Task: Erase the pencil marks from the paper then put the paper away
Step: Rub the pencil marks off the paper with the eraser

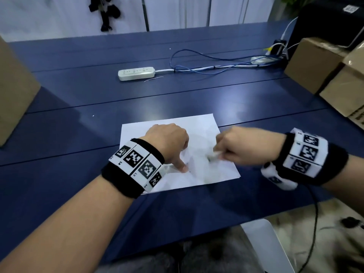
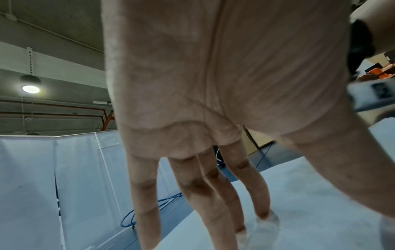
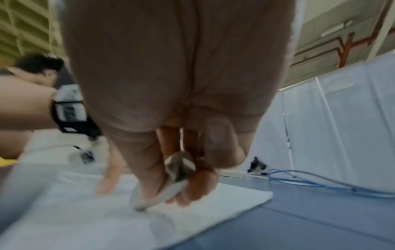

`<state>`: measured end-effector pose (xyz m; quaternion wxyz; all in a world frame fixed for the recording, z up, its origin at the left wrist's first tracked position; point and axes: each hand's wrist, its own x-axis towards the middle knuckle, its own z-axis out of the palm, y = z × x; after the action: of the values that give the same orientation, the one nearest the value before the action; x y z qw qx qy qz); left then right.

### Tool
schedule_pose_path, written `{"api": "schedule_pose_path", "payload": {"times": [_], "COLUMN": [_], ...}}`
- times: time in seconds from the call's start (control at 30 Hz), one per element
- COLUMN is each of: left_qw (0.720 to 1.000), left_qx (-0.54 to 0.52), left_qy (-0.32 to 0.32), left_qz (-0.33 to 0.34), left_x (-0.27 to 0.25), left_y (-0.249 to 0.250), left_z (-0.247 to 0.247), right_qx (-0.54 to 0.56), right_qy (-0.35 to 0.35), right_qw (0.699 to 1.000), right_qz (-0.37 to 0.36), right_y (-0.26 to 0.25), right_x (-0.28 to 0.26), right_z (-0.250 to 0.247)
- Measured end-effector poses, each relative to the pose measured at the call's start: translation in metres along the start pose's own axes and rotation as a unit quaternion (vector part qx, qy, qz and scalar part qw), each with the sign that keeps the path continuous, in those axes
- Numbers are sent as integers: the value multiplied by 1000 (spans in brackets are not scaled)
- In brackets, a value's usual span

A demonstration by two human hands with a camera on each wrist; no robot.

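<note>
1. The sheet of paper (image 1: 199, 134) lies flat on the blue table (image 1: 78, 134), near its front edge.
2. The left hand (image 1: 169, 142) presses the paper with straight, spread fingers (image 2: 213, 194).
3. The right hand (image 1: 240, 146) pinches a white eraser (image 3: 169, 182), its tip touching the paper.
4. A white power strip (image 1: 136, 72) lies well behind.

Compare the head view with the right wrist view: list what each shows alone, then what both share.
Head view only: the power strip, cardboard boxes, and the whole paper outline on the blue table.

Right wrist view only: a close look at the eraser, pinched in the right hand with its tip on the sheet, and the ceiling pipes.

Both: the paper, the left hand pressing on it, the blue cable.
</note>
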<state>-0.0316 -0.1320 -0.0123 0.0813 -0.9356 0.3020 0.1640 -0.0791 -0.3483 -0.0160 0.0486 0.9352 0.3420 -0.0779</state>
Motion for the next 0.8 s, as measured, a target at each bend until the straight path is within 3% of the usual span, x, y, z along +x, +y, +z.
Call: {"api": "schedule_pose_path", "payload": {"times": [0.1,0.23,0.3,0.4,0.47,0.53,0.6,0.67,0.73,0.8], "left_qw": [1000,1000,1000,1000,1000,1000,1000,1000,1000,1000], "left_qx": [-5,-3,-5,-4,-5,-5,-6,-6,-9,-12], "left_qy": [-2,-5,-5,-3,-1,-1,0,2,3,3], "left_qz": [-2,-5,-4,-2,-2,-2,-3,-2,0,0], "left_x": [-2,-3,-3,-4,-4,-4,-3,-2,-2,-2], "left_y": [0,0,1,1,1,0,-1,-1,0,-1], "left_z": [1,1,0,-1,0,1,2,1,0,0], "right_qx": [-33,82,66,-49,-57,29,107,124,63,-4], "right_qy": [33,-46,-69,-33,-17,1,-39,-59,-22,-18], "right_qw": [998,994,993,997,995,999,991,986,997,997], "right_qz": [47,-57,-64,41,75,14,-73,-92,-34,73], "right_y": [14,-7,-7,13,20,13,-3,-10,-1,12], "right_x": [5,-11,-6,17,20,10,-5,-10,1,12], "right_z": [0,-7,-8,-9,-8,-4,-5,-3,-2,-7]}}
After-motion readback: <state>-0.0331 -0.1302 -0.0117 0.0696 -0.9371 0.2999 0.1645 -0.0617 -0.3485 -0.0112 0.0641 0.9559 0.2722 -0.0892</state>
